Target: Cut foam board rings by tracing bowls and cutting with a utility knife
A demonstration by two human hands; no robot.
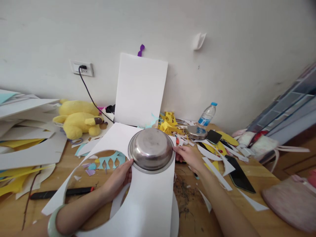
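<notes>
Steel bowl (151, 148), round, shiny and inverted, its base uppermost and its flared rim flat against a white sheet (153, 197) with curved cut-outs. The bowl lies between the two hands, near the far end of the sheet. The left hand (120, 177), narrowly closed, holds the bowl at the near-left rim, its lower fingers partly hidden at the cut edge. The right hand (186, 156), likewise narrow, holds the right rim, thumb uppermost, fingers curled below beside the sheet's edge.
</notes>
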